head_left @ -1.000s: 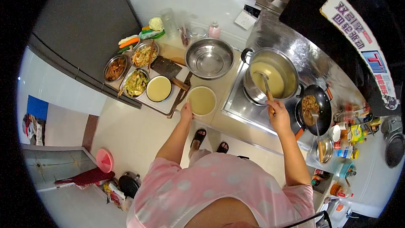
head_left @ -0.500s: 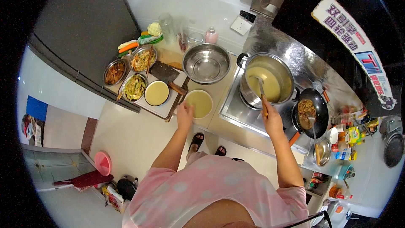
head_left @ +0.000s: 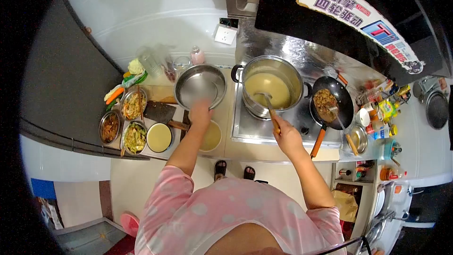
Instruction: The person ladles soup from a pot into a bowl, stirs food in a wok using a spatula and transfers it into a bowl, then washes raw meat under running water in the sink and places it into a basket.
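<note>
My right hand (head_left: 286, 134) is wrapped round the wooden handle of a ladle (head_left: 271, 108), whose head dips into the pale yellow liquid in a large steel pot (head_left: 302, 85) on the stove. My left hand (head_left: 201, 112) reaches over the near rim of a wide steel basin (head_left: 181, 78); motion smears its fingers. Below my left wrist, a bowl of pale yellow liquid (head_left: 211, 137) is partly covered by my forearm. A second full bowl (head_left: 159, 138) stands farther left, near a cleaver (head_left: 158, 112) lying on the board.
A black wok (head_left: 347, 104) with browned food and a spatula (head_left: 344, 127) sits right of the pot; its handle juts over the counter's front. Dishes of food (head_left: 134, 137) stand at left. Bottles and condiments (head_left: 387, 111) crowd the right side.
My left hand has moved from beside the near bowl up to the steel basin. My right hand still grips the ladle in the pot. The camera view has shifted.
</note>
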Motion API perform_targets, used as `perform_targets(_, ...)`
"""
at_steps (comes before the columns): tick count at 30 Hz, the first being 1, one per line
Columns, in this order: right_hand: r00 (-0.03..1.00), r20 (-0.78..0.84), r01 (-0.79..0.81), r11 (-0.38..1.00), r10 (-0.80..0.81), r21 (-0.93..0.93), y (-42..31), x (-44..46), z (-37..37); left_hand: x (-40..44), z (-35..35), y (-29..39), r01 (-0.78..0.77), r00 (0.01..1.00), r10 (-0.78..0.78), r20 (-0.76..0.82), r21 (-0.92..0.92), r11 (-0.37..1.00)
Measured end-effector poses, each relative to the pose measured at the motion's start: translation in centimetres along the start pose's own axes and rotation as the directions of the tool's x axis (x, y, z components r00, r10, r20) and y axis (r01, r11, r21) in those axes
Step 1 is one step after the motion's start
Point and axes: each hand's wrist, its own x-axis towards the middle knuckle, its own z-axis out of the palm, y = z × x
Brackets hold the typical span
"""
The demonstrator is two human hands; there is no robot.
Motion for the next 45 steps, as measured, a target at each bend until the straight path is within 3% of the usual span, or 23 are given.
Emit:
perform_targets(2, 0.999, -0.023, 0.025, 0.999, -0.024, 0.039, -0.4, 0.0, -0.3, 1.8, 5.2, -4.1, 0.021, 0.997, -0.001, 0.083, -0.241, 0.970)
perform_targets(4, 1.000, -0.019, 0.024, 0.998, -0.023, 0.054, -0.5, -0.1, -0.6, 2.4, 3.4, -3.5, -0.031, 0.993, 0.052, 0.106, -0.188, 0.982)
perform_targets(6, 1.000, 0.012, -0.013, 0.999, 0.012, 0.043, 0.0, -0.5, -1.0, 1.6, -0.4, -1.0, -0.164, 0.984, 0.149, 0.102, 0.159, 0.974)
perform_targets(9, 0.995, -0.038, -0.085, 0.992, 0.089, 0.095, 1.0, -0.9, -1.2, 1.6, -1.4, -1.5, -0.237, 0.968, 0.242, -0.062, 0.077, 0.968)
perform_targets(15, 0.982, -0.126, -0.114, 0.978, 0.137, 0.173, 1.1, -0.7, -2.5, 0.7, -5.3, -1.7, -0.208, 0.978, 0.208, 0.003, 0.004, 0.978)
perform_targets(21, 0.988, -0.156, 0.033, 0.964, 0.009, 0.265, 0.3, 0.9, -3.0, -1.4, -13.1, 1.8, -0.289, 0.937, 0.256, -0.239, -0.114, 0.950)
perform_targets(25, 0.977, -0.178, 0.150, 0.967, -0.114, 0.204, -1.8, 1.8, -4.1, -1.9, -18.4, 4.4, -0.358, 0.897, 0.259, -0.360, -0.244, 0.901)
perform_targets(29, 0.978, -0.165, 0.167, 0.958, -0.131, 0.231, -2.1, 1.8, -4.5, -2.1, -22.5, 7.5, -0.317, 0.942, 0.227, -0.246, -0.439, 0.841)
perform_targets(32, 0.969, -0.187, 0.204, 0.951, -0.162, 0.233, -1.6, 1.3, -5.2, -1.8, -24.2, 10.6, -0.528, 0.843, 0.439, -0.312, -0.320, 0.786)
perform_targets(35, 0.977, -0.162, 0.179, 0.951, -0.141, 0.251, -0.3, 0.6, -6.3, -1.4, -23.6, 13.8, -0.582, 0.812, 0.514, -0.276, -0.314, 0.750)
perform_targets(39, 0.989, -0.131, 0.101, 0.955, -0.066, 0.279, 2.4, -0.3, -6.9, 0.7, -19.4, 17.0, -0.530, 0.846, 0.459, -0.270, -0.516, 0.673)
perform_targets(42, 0.976, -0.198, 0.143, 0.953, -0.091, 0.267, 4.6, 0.0, -7.1, 2.9, -15.6, 18.8, -0.284, 0.955, 0.245, -0.166, -0.749, 0.599)
perform_targets(45, 0.973, -0.218, 0.133, 0.962, -0.080, 0.240, 6.4, 1.8, -7.0, 4.6, -11.6, 20.3, -0.055, 0.993, 0.117, -0.016, -0.939, 0.338)
